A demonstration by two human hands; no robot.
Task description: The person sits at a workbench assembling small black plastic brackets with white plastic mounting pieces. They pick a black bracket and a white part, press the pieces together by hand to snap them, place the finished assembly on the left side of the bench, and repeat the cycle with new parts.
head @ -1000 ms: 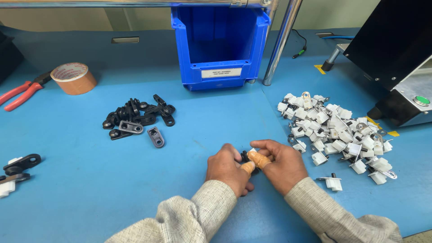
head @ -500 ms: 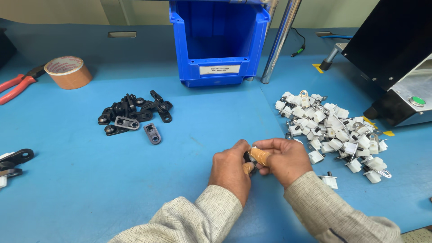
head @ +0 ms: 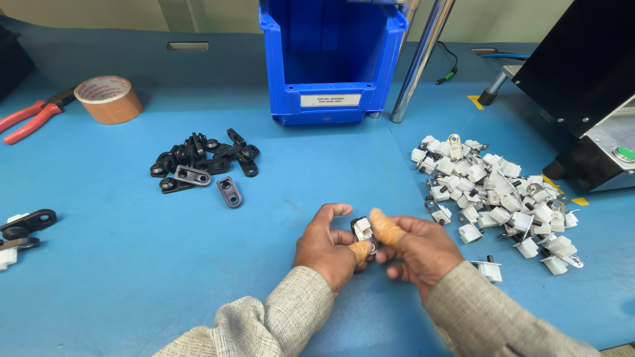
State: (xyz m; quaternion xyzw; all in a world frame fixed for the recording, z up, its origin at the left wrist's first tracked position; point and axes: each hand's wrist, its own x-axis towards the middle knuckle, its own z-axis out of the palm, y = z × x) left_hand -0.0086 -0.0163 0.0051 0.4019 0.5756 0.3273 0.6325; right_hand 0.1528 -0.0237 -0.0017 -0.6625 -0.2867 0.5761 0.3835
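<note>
Setting is reading as an assembly workshop station. A blue-matted desk (head: 132,277) is carrying sorted small parts: a pile of black metal brackets (head: 202,165) lying left of centre, a heap of white plastic clips (head: 496,192) lying right. A blue parts bin (head: 331,63) is standing at the far edge. Red-handled pliers (head: 30,116) and a tape roll (head: 108,99) are lying far left; a black machine housing (head: 582,73) is sitting far right.

Left hand (head: 327,248) and right hand (head: 417,248): beige woven long sleeves (head: 284,317); tan finger covers (head: 383,226) on two fingertips
</note>
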